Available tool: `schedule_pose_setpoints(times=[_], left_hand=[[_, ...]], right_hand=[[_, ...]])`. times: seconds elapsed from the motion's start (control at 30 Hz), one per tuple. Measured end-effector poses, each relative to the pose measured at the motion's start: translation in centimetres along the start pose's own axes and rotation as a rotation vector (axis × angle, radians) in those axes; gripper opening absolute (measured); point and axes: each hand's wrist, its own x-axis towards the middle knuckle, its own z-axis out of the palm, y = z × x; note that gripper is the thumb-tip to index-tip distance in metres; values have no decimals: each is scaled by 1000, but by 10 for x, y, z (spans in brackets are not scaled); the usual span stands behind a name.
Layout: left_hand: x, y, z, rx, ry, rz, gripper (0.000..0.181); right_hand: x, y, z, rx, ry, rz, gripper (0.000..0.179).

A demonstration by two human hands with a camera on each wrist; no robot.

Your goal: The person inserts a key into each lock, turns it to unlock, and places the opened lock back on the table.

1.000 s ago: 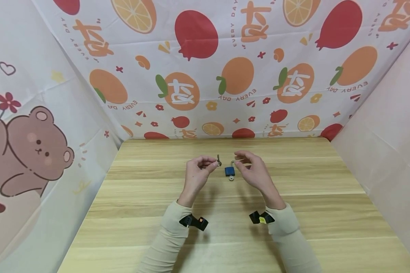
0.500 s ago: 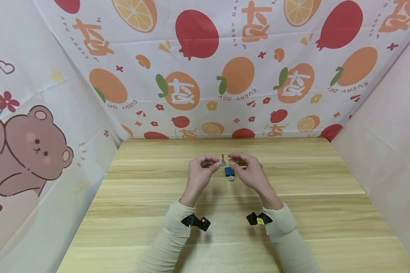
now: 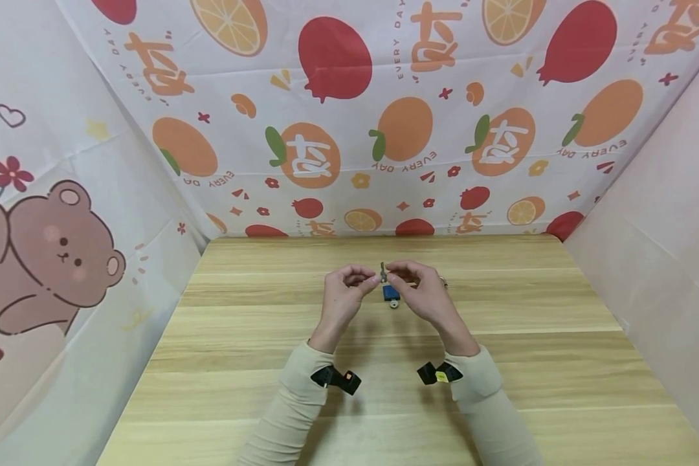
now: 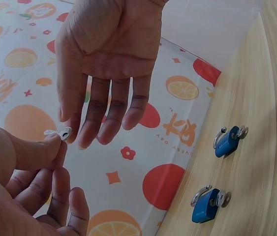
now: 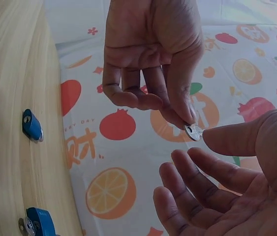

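My left hand (image 3: 342, 291) pinches a small silver key (image 5: 193, 132) between thumb and forefinger, above the table. Facing it, my right hand (image 3: 425, 290) has its thumb tip right at the key, the forefinger curving beyond. A gap shows between right thumb and forefinger in the right wrist view, and the other fingers are loosely extended. Below the hands lies a blue padlock (image 3: 391, 293) with a key in its base. The left wrist view shows this padlock (image 4: 205, 205) and a second blue padlock (image 4: 227, 142), both with shackles swung open; my right hand mostly hides the second from the head view.
The wooden table (image 3: 268, 388) has a back edge against a fruit-print cloth (image 3: 349, 149). Pale cloth walls stand left and right, the left with a printed bear (image 3: 64, 246). Both sleeves (image 3: 477, 375) carry black wrist cameras.
My left hand has moved slightly right with the key. My right hand has come left to meet it, passing over the padlock's shackle. The padlock has not moved.
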Motion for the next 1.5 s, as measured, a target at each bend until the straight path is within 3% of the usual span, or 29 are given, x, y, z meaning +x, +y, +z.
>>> schedule_pose_setpoints(times=[1.13, 1.5], left_hand=[[3, -3, 2, -34, 7, -2, 12], [2, -3, 2, -40, -12, 1, 12]], right_hand=[[2, 3, 8, 120, 31, -16, 25], [3, 5, 8, 115, 47, -31, 23]])
